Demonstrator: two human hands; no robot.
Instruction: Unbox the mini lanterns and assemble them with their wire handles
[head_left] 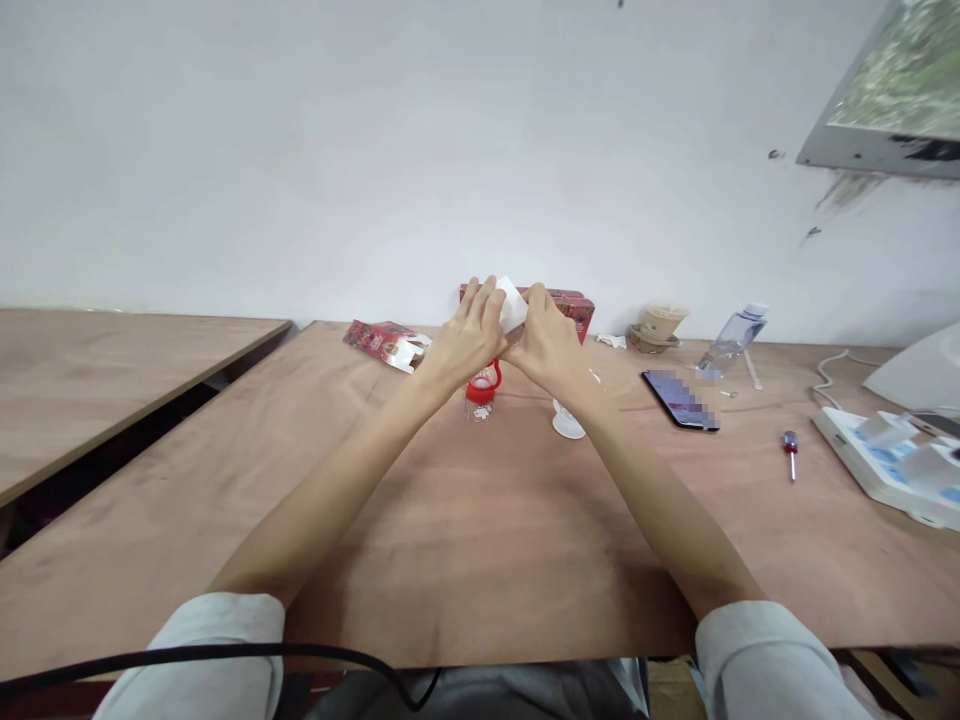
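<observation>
white pc (511,305) | btwn both hands (471,336) (547,340) | arms (341,490) fwd, angled in

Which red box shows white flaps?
The leftmost red box, lying apart from the others; the boxes behind the right hand show no white flaps.

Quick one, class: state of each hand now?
Left hand: closed, holding the white piece.
Right hand: closed, holding the same white piece.
</observation>
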